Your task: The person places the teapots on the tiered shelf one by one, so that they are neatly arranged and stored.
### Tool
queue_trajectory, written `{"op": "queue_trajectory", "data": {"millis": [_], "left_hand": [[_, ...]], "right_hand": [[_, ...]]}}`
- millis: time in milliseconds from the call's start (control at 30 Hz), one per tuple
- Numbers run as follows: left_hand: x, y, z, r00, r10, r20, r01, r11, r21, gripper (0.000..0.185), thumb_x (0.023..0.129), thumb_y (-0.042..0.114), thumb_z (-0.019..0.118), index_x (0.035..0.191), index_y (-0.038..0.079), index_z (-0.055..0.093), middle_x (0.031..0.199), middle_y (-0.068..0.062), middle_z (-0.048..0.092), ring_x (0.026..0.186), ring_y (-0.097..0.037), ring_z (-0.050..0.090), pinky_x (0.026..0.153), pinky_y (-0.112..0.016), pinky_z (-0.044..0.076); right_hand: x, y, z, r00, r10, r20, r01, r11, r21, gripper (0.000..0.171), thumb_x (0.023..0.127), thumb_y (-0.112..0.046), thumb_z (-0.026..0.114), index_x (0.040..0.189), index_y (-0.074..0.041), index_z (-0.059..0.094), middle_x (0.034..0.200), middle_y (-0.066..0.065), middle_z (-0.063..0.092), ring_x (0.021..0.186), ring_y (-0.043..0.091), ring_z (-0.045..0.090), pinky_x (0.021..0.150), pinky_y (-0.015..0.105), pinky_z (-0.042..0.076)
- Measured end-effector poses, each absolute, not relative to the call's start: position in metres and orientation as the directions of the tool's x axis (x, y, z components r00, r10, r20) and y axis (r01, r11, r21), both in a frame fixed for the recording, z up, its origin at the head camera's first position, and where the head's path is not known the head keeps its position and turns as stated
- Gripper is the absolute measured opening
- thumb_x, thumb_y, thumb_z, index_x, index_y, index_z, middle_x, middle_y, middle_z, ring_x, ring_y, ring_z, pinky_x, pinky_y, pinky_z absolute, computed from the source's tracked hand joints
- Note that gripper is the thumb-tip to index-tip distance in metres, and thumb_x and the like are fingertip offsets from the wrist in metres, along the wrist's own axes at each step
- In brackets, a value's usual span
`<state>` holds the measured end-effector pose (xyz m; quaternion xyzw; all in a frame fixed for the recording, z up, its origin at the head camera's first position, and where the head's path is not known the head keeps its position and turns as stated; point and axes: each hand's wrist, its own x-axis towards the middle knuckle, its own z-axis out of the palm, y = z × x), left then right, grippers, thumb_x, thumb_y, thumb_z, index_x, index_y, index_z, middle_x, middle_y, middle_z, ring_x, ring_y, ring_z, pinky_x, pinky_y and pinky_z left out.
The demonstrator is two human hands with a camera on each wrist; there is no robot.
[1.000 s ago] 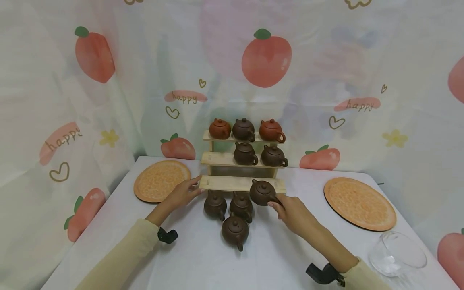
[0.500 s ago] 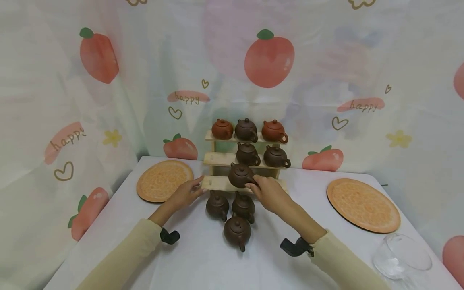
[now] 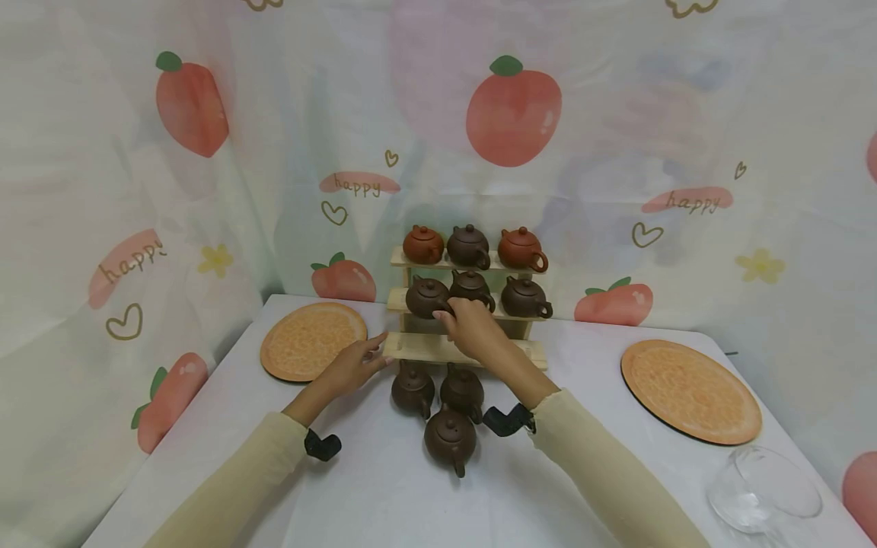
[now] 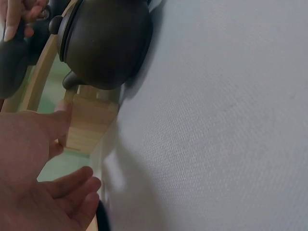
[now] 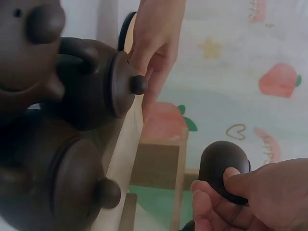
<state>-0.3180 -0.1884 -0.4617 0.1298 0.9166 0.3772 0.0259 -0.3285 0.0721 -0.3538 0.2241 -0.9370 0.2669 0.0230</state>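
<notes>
A three-tier wooden rack (image 3: 411,348) stands at the back of the white table. My right hand (image 3: 447,313) grips a dark brown teapot (image 3: 425,297) at the left end of the middle tier, beside two other dark teapots (image 3: 525,297). The right wrist view shows my fingers curled round this teapot (image 5: 224,167). My left hand (image 3: 375,352) rests with straight fingers on the left end of the bottom tier; its wrist view shows the hand (image 4: 43,159) against the wood (image 4: 91,120). Three teapots line the top tier (image 3: 469,246). Three more dark teapots (image 3: 449,437) stand on the table before the rack.
Round orange mats lie at the left (image 3: 313,341) and right (image 3: 690,391) of the table. A clear glass bowl (image 3: 763,487) sits at the near right corner. A peach-print cloth hangs behind and along the left side.
My right hand has carried the dark teapot from the right of the bottom tier up and leftward to the left end of the middle tier. The left hand has stayed on the rack.
</notes>
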Motion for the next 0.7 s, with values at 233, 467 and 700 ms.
{"op": "queue_trajectory", "data": {"millis": [233, 467, 700], "left_hand": [[-0.316, -0.187, -0.460, -0.964, 0.259, 0.066, 0.231, 0.681, 0.695, 0.064, 0.109, 0.031, 0.062, 0.163, 0.006, 0.038, 0.161, -0.023, 0.046, 0.139, -0.045, 0.055, 0.112, -0.059, 0.048], [-0.316, -0.185, -0.459, -0.963, 0.262, 0.055, 0.225, 0.682, 0.696, 0.064, 0.109, 0.030, 0.062, 0.163, 0.006, 0.038, 0.157, -0.025, 0.050, 0.138, -0.043, 0.056, 0.109, -0.057, 0.050], [-0.316, -0.186, -0.459, -0.969, 0.244, 0.046, 0.206, 0.689, 0.694, 0.064, 0.109, 0.030, 0.062, 0.164, 0.008, 0.037, 0.157, -0.026, 0.050, 0.140, -0.043, 0.055, 0.111, -0.058, 0.049]], "right_hand": [[-0.342, 0.056, -0.353, -0.922, -0.370, 0.117, -0.374, 0.769, -0.519, 0.033, 0.113, -0.028, 0.054, 0.115, 0.001, 0.068, 0.081, 0.011, 0.074, 0.067, 0.021, 0.068, 0.068, 0.037, 0.057], [-0.350, 0.051, -0.356, -0.941, -0.328, 0.082, -0.320, 0.785, -0.530, 0.041, 0.113, -0.029, 0.053, 0.132, 0.007, 0.063, 0.085, 0.012, 0.075, 0.072, 0.024, 0.071, 0.070, 0.039, 0.057], [-0.356, 0.045, -0.355, -0.944, -0.325, 0.053, -0.305, 0.804, -0.511, 0.049, 0.113, -0.031, 0.053, 0.143, 0.008, 0.057, 0.083, 0.011, 0.075, 0.073, 0.024, 0.073, 0.077, 0.042, 0.060]]}}
